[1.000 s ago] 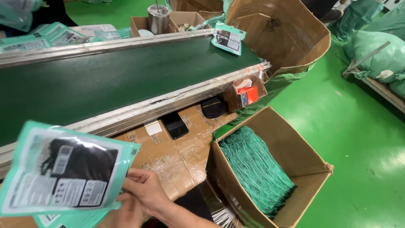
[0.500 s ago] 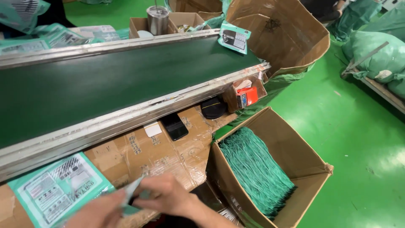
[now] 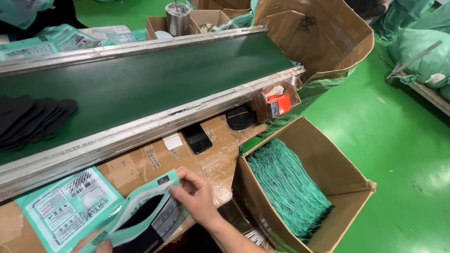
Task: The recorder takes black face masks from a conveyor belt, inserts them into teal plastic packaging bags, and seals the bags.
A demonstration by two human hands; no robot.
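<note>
A glossy green floor (image 3: 389,154) fills the right side, with a pale sheen of light near its right edge. A long conveyor with a dark green belt (image 3: 154,79) and metal side rails (image 3: 140,129) runs across from the left edge toward the upper right. Against its near rail lies a bench top covered in flattened, taped cardboard (image 3: 154,161). Off the bench's right end an open cardboard box (image 3: 337,168) stands on the floor. A larger open carton (image 3: 323,37) sits at the belt's far end. Green sacks (image 3: 422,56) are heaped at the upper right corner.
</note>
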